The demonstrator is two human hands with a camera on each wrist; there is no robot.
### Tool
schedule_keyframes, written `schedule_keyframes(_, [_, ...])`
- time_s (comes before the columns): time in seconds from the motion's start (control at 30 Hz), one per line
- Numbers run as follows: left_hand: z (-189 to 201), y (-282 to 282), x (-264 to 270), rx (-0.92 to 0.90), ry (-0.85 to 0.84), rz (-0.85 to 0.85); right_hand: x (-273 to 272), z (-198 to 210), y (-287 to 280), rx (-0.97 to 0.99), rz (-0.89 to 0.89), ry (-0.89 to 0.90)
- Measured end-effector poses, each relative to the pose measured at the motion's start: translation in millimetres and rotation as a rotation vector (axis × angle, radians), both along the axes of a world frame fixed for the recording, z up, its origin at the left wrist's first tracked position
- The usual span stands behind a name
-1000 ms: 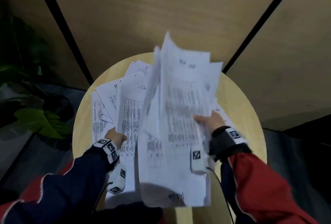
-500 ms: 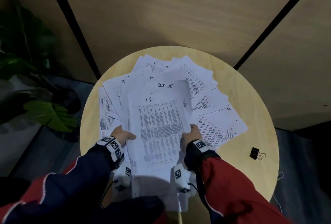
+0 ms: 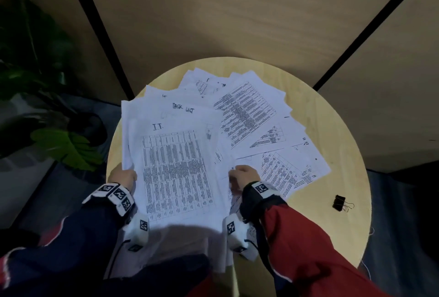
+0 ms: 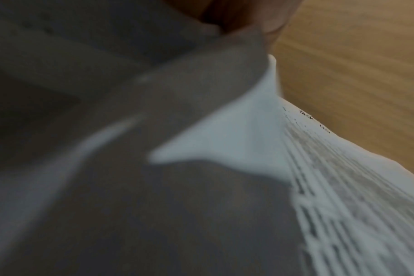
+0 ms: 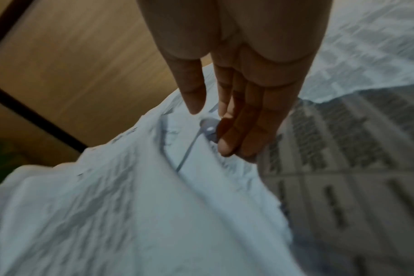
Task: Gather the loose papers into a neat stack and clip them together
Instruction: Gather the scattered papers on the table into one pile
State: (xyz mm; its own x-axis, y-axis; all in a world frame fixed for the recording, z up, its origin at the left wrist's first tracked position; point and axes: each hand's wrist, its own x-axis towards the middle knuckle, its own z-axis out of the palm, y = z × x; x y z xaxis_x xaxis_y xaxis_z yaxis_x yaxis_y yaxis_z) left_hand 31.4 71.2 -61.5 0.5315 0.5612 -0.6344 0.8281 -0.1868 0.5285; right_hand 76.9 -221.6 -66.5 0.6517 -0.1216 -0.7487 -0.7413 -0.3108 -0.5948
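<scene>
A stack of printed sheets [image 3: 175, 166], topped by a page headed "I.T.", lies on the near left of the round wooden table [image 3: 332, 130]. My left hand [image 3: 123, 176] grips the stack's left edge; the left wrist view shows only blurred paper [image 4: 343, 177] close up. My right hand [image 3: 242, 175] rests at the stack's right edge, and its straight fingers [image 5: 239, 119] touch the sheets there. More loose sheets [image 3: 249, 111] fan out to the right and back. A black binder clip [image 3: 338, 202] lies alone on the table, right of my right hand.
A green leafy plant [image 3: 69, 147] stands on the floor left of the table. Wood-panelled walls [image 3: 213, 11] with black strips rise just behind it. The stack overhangs the table's near edge toward my body.
The stack, held upright a second ago, now lies flat on the table. My right hand has let go of its right edge and straightened its fingers.
</scene>
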Motion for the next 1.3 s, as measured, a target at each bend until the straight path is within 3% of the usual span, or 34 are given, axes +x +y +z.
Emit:
schedule_keyframes(0.17, [-3.4,-12.7,6.6,0.025,0.002,-0.027,-5.2,8.3,25.2,-0.052,0.172,-0.03])
schedule_keyframes(0.27, [3.2,-14.6,1.2,0.046,0.02,-0.037,-2.6,6.9,13.6,-0.065,0.062,-0.089])
schedule_keyframes(0.4, [6.9,-1.1,0.7,0.029,-0.034,0.046,7.6,17.5,-25.2,-0.226,-0.069,-0.059])
schedule_keyframes(0.5, [10.4,5.3,1.0,0.041,-0.019,0.062,11.6,30.1,-57.0,-0.345,0.023,0.038])
schedule_keyframes(0.57, [10.3,2.5,1.2,0.031,-0.024,0.043,13.2,28.3,-66.5,-0.338,-0.046,0.07])
schedule_keyframes(0.67, [8.8,-6.3,3.8,0.018,-0.027,0.024,16.3,22.8,-63.9,-0.275,-0.163,-0.053])
schedule_keyframes(0.73, [9.1,-12.2,4.9,0.025,-0.009,-0.005,16.6,27.4,-57.8,-0.346,-0.101,-0.092])
schedule_keyframes(0.8, [9.4,-15.5,4.6,0.031,0.018,-0.028,16.3,25.2,-60.4,-0.479,0.088,-0.068])
schedule_keyframes(0.93, [13.4,-14.3,1.8,0.041,0.035,-0.023,6.7,21.8,-69.7,-0.655,0.431,0.062])
schedule_keyframes(1.03, [16.1,-15.3,0.0,0.031,0.048,-0.022,-3.3,21.6,-73.1,-0.673,0.523,0.17])
schedule_keyframes(1.1, [16.4,-15.9,-0.8,0.024,0.052,-0.008,-2.9,23.6,-74.2,-0.589,0.446,0.15])
schedule_keyframes(1.2, [18.8,-18.8,-2.2,0.012,0.049,-0.007,-1.7,32.0,-77.5,-0.484,0.193,0.005])
schedule_keyframes(1.3, [20.6,-17.4,-3.8,0.01,0.047,-0.002,-7.0,35.1,-76.8,-0.469,0.213,0.083])
